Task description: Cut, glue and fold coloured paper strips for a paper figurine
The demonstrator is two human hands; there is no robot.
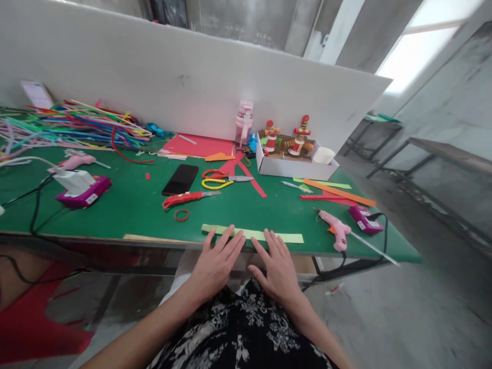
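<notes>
A pale green paper strip [290,238] lies flat along the front edge of the green table. My left hand [217,261] rests its outstretched fingertips on the strip's left half. On its right half lie the fingers of my right hand [277,261], also extended, with the thumb apart. Neither hand grips anything. Just beyond the strip are a small red paper ring [182,214], a red-handled utility knife [188,198] and scissors [219,179] with orange and yellow handles.
Right of my hands lies a pink glue gun [338,228] beside a purple power block [365,219]. A white box [292,168] holds small red-and-white figures. A black phone [180,179], another glue gun [77,161] and many coloured pipe cleaners [96,125] are farther left.
</notes>
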